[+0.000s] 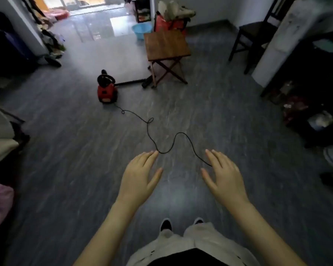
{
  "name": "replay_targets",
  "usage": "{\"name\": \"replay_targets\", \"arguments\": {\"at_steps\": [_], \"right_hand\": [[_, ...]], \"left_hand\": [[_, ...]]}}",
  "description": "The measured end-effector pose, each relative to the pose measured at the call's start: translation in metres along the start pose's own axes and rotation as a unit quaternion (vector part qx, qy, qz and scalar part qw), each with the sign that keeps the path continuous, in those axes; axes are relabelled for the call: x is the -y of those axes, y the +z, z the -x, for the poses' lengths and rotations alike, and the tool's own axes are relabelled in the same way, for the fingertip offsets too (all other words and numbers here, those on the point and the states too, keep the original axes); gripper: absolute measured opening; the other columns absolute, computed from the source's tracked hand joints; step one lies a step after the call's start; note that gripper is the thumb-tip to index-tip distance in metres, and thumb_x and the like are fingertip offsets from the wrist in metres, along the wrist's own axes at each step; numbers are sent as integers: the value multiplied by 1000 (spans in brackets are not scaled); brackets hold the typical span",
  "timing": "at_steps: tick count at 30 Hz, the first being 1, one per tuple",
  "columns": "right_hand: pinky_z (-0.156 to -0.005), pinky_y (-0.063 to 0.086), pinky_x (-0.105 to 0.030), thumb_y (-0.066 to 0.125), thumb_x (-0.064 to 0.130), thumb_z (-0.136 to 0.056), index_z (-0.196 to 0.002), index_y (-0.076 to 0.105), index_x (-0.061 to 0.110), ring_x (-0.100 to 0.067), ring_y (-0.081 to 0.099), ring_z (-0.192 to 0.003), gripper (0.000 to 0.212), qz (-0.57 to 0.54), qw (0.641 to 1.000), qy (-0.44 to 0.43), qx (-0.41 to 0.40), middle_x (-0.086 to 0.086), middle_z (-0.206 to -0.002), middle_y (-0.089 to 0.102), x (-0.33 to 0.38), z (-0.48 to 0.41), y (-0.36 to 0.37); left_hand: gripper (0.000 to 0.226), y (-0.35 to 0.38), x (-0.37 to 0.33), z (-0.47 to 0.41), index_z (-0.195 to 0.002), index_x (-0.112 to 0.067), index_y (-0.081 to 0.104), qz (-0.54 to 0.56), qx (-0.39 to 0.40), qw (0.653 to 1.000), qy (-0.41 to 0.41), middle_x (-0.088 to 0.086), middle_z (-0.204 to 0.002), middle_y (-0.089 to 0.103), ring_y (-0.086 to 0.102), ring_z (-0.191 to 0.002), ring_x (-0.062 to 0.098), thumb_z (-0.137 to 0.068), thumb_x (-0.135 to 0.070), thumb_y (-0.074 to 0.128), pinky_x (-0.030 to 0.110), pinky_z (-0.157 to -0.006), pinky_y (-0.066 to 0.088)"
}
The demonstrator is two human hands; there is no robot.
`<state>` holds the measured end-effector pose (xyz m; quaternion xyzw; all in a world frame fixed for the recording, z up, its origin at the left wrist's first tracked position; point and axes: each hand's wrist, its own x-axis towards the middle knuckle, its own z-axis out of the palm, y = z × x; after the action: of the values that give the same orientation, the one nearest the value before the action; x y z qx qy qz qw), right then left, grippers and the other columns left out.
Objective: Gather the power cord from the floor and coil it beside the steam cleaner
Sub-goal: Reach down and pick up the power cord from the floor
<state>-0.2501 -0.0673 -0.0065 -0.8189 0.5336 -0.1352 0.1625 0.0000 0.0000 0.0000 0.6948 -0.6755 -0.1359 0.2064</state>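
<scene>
Both hands are hovering open and empty, palms down: left hand, right hand. The cord is lying slack across the floor, snaking from the cleaner toward the right hand, where its near end is hidden. Recommended: take the free end first, then gather even loops while walking toward the cleaner, avoiding the small kinks

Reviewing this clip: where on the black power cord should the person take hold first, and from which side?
Probably the near free end of the power cord, which disappears behind the open right hand. Come down from above and pinch it: it lies flat on the floor, and coiling from there works toward the steam cleaner. The left hand is open too.
</scene>
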Motion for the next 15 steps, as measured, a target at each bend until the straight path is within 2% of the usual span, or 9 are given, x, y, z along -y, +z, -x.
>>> {"name": "replay_targets", "arguments": {"at_steps": [2, 5, 9, 15], "right_hand": [[-104, 43, -49, 42, 45, -93, -141, 50, 9, -35, 51, -128, 61, -16, 999, 42, -22, -15, -139, 56, -8, 8, -3], [-100, 46, -48, 48, 39, -93, -139, 51, 6, -34, 54, -123, 57, -8, 994, 94, -49, -16, -134, 59, -29, 31, -2], [-99, 46, -45, 45, 40, -93, -138, 51, 6, -32, 55, -122, 57, -2, 988, 140, -63, -15, -133, 59, -56, 50, -6], [-101, 45, -49, 47, 38, -93, -140, 49, 7, -33, 52, -127, 57, -9, 979, 195, -58, -15, -139, 55, -119, 34, -14]], "left_hand": [[54, 5, -1, -11, -135, -7, 56, 23, 19, 999, 27, 7, -129, 63, 58, -117, 24, -96, -42, 43, 39, -99, 47], [53, 21, -11, -28, -131, -5, 58, 24, 42, 997, 67, 9, -125, 65, 60, -112, 25, -95, -41, 45, 36, -94, 46], [50, 49, -34, -56, -131, -3, 57, 32, 57, 990, 127, 9, -125, 65, 59, -112, 25, -95, -37, 49, 31, -95, 42], [47, 108, -74, -108, -133, -5, 56, 42, 112, 978, 170, 8, -125, 64, 59, -112, 24, -95, -34, 54, 33, -95, 43]]}}
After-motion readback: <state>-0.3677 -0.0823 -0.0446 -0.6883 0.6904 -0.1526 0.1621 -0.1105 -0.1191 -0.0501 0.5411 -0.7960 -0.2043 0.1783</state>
